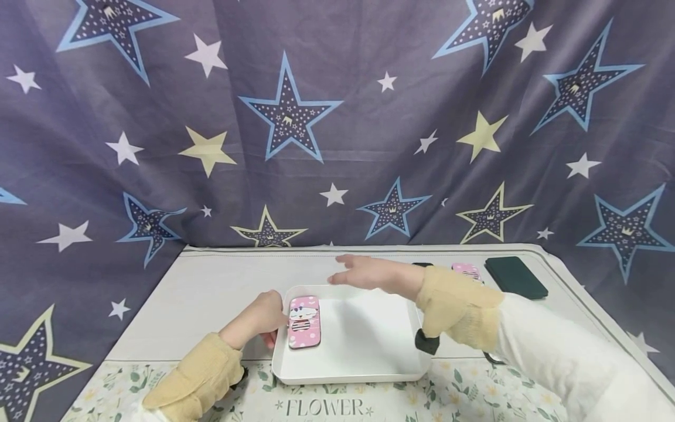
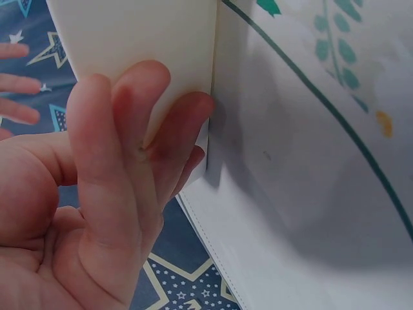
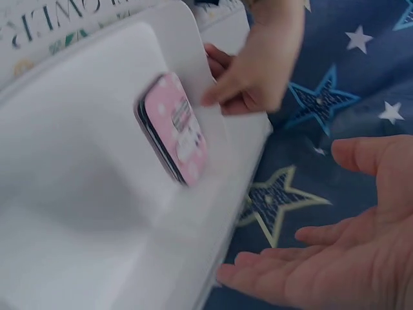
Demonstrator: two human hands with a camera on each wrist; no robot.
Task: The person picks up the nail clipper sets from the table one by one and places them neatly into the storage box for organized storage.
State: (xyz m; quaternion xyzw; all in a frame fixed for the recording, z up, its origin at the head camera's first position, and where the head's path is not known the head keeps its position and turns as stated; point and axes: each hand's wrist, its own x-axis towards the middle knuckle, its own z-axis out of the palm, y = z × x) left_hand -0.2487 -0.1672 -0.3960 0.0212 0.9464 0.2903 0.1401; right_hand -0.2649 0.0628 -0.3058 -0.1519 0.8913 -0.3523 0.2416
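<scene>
A white shallow tray (image 1: pixel 364 346) sits in front of me. My left hand (image 1: pixel 265 315) holds its left wall, fingers (image 2: pixel 97 129) against the outer side and the thumb side at the rim. Inside the tray, along that left wall, lies a flat pink case (image 1: pixel 304 337) with a cartoon cat and a striped pattern. In the right wrist view the case (image 3: pixel 171 123) shows a dark edge. My right hand (image 1: pixel 366 272) is over the tray's far rim, fingers spread and holding nothing.
Back right on the table are another pink case (image 1: pixel 466 269), partly behind my right arm, and a dark green flat box (image 1: pixel 517 276). A black object (image 1: pixel 422 264) shows just above my right wrist. A star-patterned curtain (image 1: pixel 337 176) hangs behind the table.
</scene>
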